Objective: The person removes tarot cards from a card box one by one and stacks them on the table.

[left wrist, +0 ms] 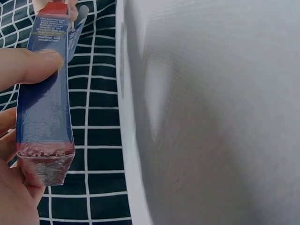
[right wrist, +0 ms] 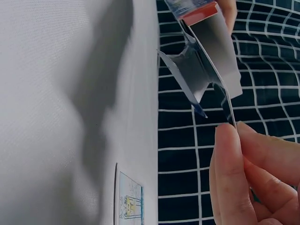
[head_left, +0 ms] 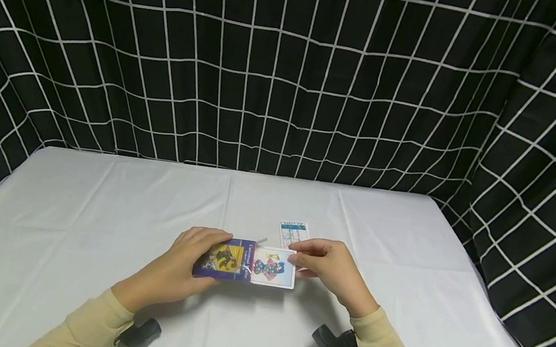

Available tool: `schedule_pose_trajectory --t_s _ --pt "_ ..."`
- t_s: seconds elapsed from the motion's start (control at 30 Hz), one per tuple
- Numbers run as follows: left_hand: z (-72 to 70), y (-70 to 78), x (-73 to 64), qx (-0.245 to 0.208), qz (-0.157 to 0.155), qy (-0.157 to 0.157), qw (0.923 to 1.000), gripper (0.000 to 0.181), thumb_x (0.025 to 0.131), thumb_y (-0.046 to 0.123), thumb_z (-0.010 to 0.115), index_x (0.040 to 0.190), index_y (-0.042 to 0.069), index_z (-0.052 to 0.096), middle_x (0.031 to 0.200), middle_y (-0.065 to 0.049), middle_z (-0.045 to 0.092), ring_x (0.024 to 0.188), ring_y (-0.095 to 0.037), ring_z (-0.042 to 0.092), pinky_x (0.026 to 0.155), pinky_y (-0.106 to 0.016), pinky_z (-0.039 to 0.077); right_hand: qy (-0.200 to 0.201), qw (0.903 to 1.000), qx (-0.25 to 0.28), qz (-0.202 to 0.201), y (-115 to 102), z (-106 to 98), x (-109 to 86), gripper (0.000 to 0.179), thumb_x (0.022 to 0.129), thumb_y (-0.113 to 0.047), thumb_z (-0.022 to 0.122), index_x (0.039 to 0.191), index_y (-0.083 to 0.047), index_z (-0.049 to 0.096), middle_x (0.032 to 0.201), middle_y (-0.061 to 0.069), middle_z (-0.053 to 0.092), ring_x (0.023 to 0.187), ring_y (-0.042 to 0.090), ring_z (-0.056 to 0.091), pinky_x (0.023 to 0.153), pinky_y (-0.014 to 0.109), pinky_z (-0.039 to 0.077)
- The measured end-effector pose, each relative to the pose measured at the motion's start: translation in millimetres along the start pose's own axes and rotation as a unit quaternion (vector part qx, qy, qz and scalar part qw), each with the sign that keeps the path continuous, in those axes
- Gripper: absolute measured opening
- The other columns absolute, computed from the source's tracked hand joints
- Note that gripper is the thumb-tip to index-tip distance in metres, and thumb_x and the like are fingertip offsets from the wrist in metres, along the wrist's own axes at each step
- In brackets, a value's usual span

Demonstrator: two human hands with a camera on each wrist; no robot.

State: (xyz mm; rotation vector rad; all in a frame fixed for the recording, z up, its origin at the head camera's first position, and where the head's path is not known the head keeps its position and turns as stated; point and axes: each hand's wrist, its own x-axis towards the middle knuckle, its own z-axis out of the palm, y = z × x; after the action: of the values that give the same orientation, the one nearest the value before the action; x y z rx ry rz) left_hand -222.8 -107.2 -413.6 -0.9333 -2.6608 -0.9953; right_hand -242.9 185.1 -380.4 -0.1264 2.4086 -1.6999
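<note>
My left hand (head_left: 182, 263) grips a blue tarot card box (head_left: 223, 258) with a yellow picture on its front, thumb and fingers on opposite long edges. In the left wrist view the thumb presses the narrow side of the box (left wrist: 44, 103), which has clear wrap at its near end. A tarot card (head_left: 274, 267) with a figure in blue and pink sticks out of the box's right end. My right hand (head_left: 331, 267) pinches this card's outer edge between thumb and fingers. The right wrist view shows the box's flap (right wrist: 180, 79) hanging open beside the card.
Another card (head_left: 293, 231) lies on the white tablecloth (head_left: 95, 220), just behind the right hand. Black cloth with a white grid (head_left: 260, 67) rises behind the table and at both sides. A dark curved device is strapped at each wrist.
</note>
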Motion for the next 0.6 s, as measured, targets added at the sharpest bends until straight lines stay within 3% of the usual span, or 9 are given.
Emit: schedule_pose_trajectory --t_s 0.6 --pt "0.1 2.8 -0.8 0.005 0.000 0.001 1.0000 0.073 0.078 0.013 0.082 0.143 0.008 0.049 0.142 -0.006 0.054 0.131 -0.027 0.047 0.112 -0.054 0.035 -0.018 0.9996 -0.018 -0.005 -1 -14 -2.2 0.030 0.087 -0.007 0.071 0.110 0.011 0.070 0.096 0.013 0.076 0.075 0.006 0.067 0.071 0.026 0.061"
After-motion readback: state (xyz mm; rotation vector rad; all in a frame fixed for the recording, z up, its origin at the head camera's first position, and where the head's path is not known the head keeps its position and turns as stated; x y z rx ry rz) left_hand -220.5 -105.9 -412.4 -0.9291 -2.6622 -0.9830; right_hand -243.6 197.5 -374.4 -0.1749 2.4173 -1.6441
